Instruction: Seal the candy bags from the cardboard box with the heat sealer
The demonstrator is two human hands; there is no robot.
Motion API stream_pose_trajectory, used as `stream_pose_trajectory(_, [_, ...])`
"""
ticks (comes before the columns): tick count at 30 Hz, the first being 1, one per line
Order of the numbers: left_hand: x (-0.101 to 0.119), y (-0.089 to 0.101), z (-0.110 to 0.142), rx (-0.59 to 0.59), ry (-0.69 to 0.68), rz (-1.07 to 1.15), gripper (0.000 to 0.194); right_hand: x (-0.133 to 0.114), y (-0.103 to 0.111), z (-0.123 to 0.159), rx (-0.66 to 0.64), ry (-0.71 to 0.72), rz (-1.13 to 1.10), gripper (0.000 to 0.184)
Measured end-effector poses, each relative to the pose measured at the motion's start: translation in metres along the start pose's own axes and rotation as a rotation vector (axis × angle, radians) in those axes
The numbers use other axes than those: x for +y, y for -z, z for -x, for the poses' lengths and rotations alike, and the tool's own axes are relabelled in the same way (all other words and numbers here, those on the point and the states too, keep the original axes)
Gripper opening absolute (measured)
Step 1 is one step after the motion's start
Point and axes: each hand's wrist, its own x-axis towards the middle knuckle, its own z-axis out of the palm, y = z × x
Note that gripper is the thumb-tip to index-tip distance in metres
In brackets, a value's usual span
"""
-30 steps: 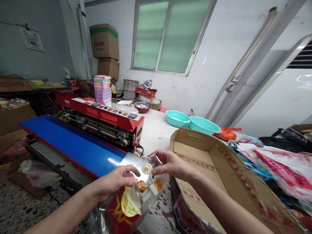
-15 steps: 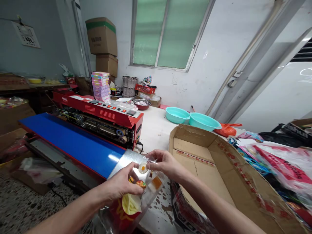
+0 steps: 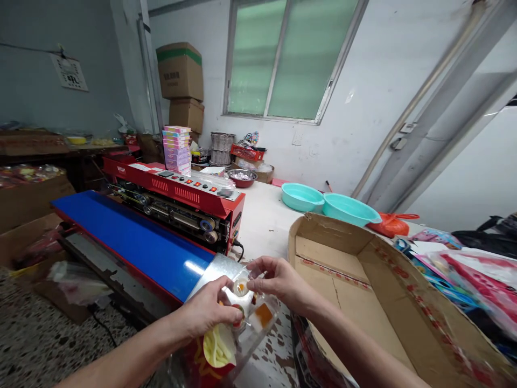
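Both my hands are at a clear plastic bag (image 3: 252,326) over the near end of a red machine with a blue conveyor belt (image 3: 133,242). My left hand (image 3: 210,310) pinches the bag's left side, its thumb over small toy food pieces. Closed at the upper right edge of the bag is my right hand (image 3: 274,283), fingertips on the film. A small round piece like a fried egg (image 3: 241,287) shows between the hands. Lower in the bag are an orange-brown square piece (image 3: 264,315) and a red carton with yellow toy fries (image 3: 219,347).
An open cardboard box (image 3: 351,280) stands close on the right. Behind it are turquoise basins (image 3: 302,196) and an orange-red plastic bag (image 3: 391,225). The red sealing machine (image 3: 181,188) is at the left, with stacked small boxes (image 3: 176,150) behind.
The view has shifted, so the surroundings sit slightly lower and further right. Both hands stay on the bag; the left thumb and the toy pieces beneath it have shifted slightly.
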Motion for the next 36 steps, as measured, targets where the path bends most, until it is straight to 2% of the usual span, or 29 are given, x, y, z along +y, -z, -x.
stream_pose_trajectory(4, [0.000, 0.004, -0.001, -0.008, 0.011, 0.033, 0.042, 0.002, 0.005, 0.000, -0.098, -0.008, 0.032, 0.056])
stream_pose_trajectory(10, [0.004, 0.008, 0.004, -0.037, 0.055, 0.084, 0.046, 0.009, 0.006, -0.001, -0.139, -0.020, -0.025, 0.055])
stream_pose_trajectory(16, [-0.001, 0.012, 0.002, -0.040, 0.037, 0.116, 0.045, 0.011, 0.002, -0.003, -0.153, -0.019, -0.042, 0.063])
stream_pose_trajectory(27, [-0.006, 0.009, 0.001, -0.008, 0.021, 0.077, 0.040, 0.016, 0.001, -0.001, -0.141, -0.035, -0.043, 0.058])
stream_pose_trajectory(36, [-0.008, 0.012, 0.002, -0.044, 0.011, 0.111, 0.037, 0.018, 0.001, 0.000, -0.165, -0.026, -0.129, 0.061])
